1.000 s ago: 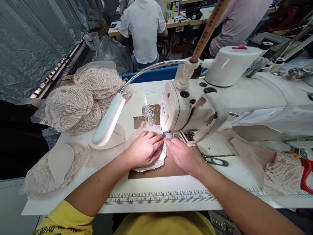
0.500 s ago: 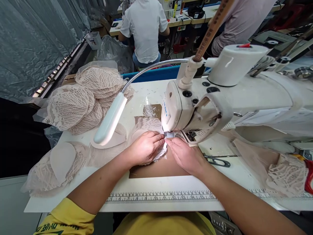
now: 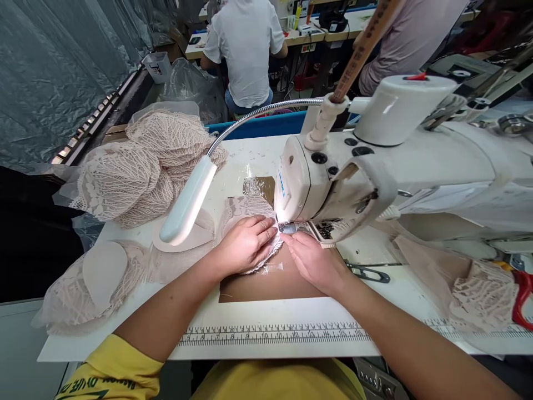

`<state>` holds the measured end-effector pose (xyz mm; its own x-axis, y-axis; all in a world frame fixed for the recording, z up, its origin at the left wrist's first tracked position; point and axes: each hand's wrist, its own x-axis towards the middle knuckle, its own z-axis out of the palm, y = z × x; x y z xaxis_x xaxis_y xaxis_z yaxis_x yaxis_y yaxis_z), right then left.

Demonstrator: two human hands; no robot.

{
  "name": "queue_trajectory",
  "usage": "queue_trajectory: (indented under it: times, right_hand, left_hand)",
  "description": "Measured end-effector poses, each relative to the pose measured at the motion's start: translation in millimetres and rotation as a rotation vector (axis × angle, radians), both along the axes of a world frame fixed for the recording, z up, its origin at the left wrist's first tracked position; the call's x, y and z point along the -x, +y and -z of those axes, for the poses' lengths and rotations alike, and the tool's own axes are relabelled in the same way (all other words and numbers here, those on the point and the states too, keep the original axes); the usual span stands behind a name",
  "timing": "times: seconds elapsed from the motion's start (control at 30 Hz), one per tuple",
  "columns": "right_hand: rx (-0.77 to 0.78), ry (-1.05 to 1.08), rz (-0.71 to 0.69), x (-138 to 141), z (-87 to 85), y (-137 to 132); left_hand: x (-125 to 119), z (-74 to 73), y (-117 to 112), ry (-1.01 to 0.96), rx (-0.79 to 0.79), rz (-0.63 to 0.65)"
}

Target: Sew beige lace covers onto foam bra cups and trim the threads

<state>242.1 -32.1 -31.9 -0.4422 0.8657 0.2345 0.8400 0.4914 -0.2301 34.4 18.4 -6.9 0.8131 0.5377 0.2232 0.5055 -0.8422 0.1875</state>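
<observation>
My left hand [image 3: 245, 244] lies palm down on a pale lace cup piece [image 3: 245, 210], fingers together and pressing it flat beside the presser foot [image 3: 287, 228] of a white sewing machine [image 3: 375, 178]. My right hand [image 3: 310, 258] rests just right of it, fingertips pinching the lace edge at the foot. The lace lies partly on a brown patch [image 3: 270, 283] of the white table [image 3: 291, 316]. Most of the piece is hidden under my left hand.
A gooseneck lamp [image 3: 187, 203] hangs over the table's left half. Piles of lace cups [image 3: 141, 166] and foam cups [image 3: 104, 272] sit at the left. Thread snips [image 3: 368, 272] lie right of my hand, more lace [image 3: 483, 294] and red-handled scissors [image 3: 522, 297] far right. Two people sit behind.
The lace piece has fed away from me under the foot; more of it shows behind the machine head and more brown patch is bare in front. Both hands moved slightly forward.
</observation>
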Motion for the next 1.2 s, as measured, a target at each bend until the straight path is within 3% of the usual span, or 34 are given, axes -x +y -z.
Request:
queue_trajectory:
  times: [0.4, 0.63, 0.83, 1.2]
  right_hand:
    - [0.015, 0.012, 0.040, -0.7, -6.6, 0.8]
    - [0.004, 0.015, -0.047, -1.9, -6.0, -4.1]
    - [0.001, 0.013, -0.128, -1.4, -8.3, -4.5]
    - [0.011, 0.009, -0.136, 0.1, -11.2, -5.1]
  left_hand:
    - [4.2, 0.9, -7.7, -0.013, 0.099, 0.057]
    - [2.6, 2.8, -7.3, -0.101, 0.127, -0.051]
    - [-0.1, 3.2, -7.5, -0.049, 0.100, -0.072]
    - [-3.3, 4.1, -10.7, 0.070, 0.094, -0.061]
